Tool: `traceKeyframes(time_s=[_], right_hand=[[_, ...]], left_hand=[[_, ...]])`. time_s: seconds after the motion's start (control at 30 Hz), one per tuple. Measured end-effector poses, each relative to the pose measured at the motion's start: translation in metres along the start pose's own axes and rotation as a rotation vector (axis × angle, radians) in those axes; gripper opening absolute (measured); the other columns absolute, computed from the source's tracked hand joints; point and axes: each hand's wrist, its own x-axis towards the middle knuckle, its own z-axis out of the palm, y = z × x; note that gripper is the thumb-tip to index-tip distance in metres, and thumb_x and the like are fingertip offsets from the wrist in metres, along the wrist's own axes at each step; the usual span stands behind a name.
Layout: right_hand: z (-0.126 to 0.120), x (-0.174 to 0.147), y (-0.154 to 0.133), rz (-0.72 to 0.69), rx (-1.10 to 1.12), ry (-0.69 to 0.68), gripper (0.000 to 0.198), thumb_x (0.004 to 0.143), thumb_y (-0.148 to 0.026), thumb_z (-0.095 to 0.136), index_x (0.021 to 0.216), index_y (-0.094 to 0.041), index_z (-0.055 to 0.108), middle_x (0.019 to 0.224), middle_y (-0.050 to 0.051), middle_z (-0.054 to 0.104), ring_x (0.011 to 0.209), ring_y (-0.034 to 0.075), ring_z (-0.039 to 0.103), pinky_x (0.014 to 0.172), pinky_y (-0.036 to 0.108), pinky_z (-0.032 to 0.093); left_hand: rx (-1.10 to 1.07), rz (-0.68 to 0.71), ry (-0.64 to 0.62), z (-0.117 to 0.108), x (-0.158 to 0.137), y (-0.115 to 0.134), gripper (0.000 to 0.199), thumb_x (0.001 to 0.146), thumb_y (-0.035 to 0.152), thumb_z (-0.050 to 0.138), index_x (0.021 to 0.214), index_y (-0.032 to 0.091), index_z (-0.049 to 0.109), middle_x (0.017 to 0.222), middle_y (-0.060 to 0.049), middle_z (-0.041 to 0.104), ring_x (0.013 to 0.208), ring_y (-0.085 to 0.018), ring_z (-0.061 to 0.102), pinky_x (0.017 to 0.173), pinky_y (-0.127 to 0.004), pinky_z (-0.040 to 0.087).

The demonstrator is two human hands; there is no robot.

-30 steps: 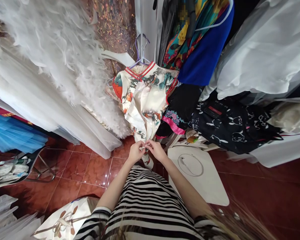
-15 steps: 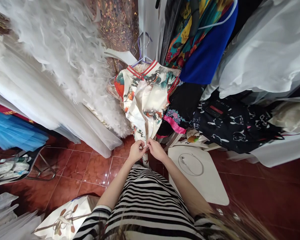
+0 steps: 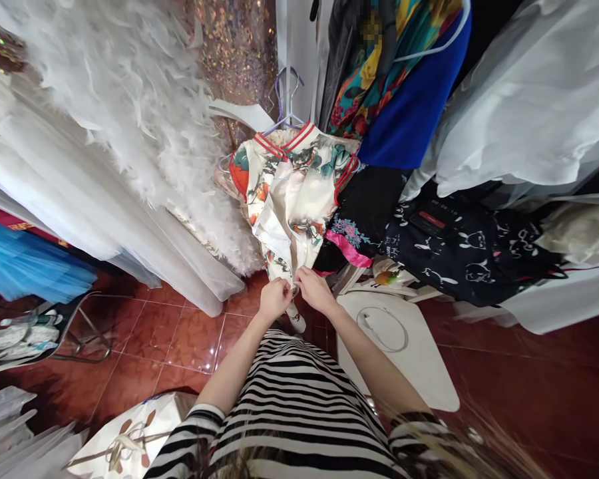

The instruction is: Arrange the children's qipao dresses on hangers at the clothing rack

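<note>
Both hands, left (image 3: 276, 297) and right (image 3: 313, 291), pinch a smooth, loosely folded, red-edged garment (image 3: 312, 199).

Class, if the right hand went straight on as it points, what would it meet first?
Most likely the floral garment, which the fingers of the right hand appear to pinch; depth is unclear.

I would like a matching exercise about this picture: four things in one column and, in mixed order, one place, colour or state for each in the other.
Things
1. Red-trimmed garment
2. Cable
3. Floor
4. Striped top

Places, colours, states
A. black and white
B. coiled on a white seat
C. held low down by the left hand and right hand
D. reddish brown, tiled

Right pairs: 1-C, 2-B, 3-D, 4-A
</note>
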Motion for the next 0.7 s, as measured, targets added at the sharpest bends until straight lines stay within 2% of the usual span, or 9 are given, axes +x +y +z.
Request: traceKeyframes(time_s=[0.13, 0.27, 0.4, 0.5, 0.7], right_hand=[[-0.022, 0.014, 0.004, 0.055, -0.007, 0.086, 0.019, 0.088, -0.007, 0.050, 0.077, -0.023, 0.047, 0.090, 0.005, 0.061, 0.085, 0.018, 0.058, 0.066, 0.026, 0.038], [-0.040, 0.020, 0.010, 0.094, 0.045, 0.131, 0.020, 0.086, -0.007, 0.051, 0.075, -0.022, 0.046, 0.089, 0.005, 0.062, 0.082, 0.017, 0.058, 0.067, 0.025, 0.038], [-0.033, 0.016, 0.007, 0.025, 0.144, 0.024, 0.018, 0.086, -0.009, 0.052, 0.075, -0.022, 0.046, 0.076, 0.001, 0.061, 0.071, 0.015, 0.057, 0.067, 0.024, 0.037], [-0.021, 0.011, 0.003, -0.009, 0.173, -0.031, 0.016, 0.087, -0.011, 0.054, 0.076, -0.022, 0.048, 0.073, 0.000, 0.061, 0.068, 0.015, 0.057, 0.065, 0.023, 0.036], [-0.015, 0.013, 0.000, 0.027, 0.122, 0.001, 0.017, 0.085, -0.010, 0.055, 0.074, -0.022, 0.050, 0.079, 0.002, 0.064, 0.072, 0.016, 0.058, 0.062, 0.024, 0.033]], left_hand=[[0.019, 0.039, -0.020, -0.004, 0.004, 0.004, 0.013, 0.079, 0.017, 0.062, 0.067, 0.021, 0.057, 0.072, -0.003, 0.060, 0.071, -0.018, 0.059, 0.066, -0.028, 0.040], [0.044, 0.046, -0.118, -0.007, 0.004, 0.004, 0.016, 0.077, 0.017, 0.064, 0.065, 0.022, 0.055, 0.072, -0.003, 0.060, 0.072, -0.020, 0.060, 0.066, -0.029, 0.041], [0.060, 0.062, -0.109, -0.011, 0.010, 0.007, 0.011, 0.077, 0.021, 0.068, 0.075, 0.022, 0.057, 0.081, -0.003, 0.063, 0.079, -0.021, 0.061, 0.070, -0.028, 0.043], [0.080, 0.026, -0.083, -0.012, 0.017, 0.010, 0.008, 0.082, 0.024, 0.064, 0.078, 0.022, 0.057, 0.083, -0.006, 0.065, 0.081, -0.022, 0.063, 0.071, -0.029, 0.043], [0.089, -0.001, -0.095, -0.009, 0.019, 0.011, 0.018, 0.087, 0.026, 0.059, 0.070, 0.022, 0.056, 0.075, -0.005, 0.066, 0.079, -0.022, 0.065, 0.069, -0.028, 0.042]])
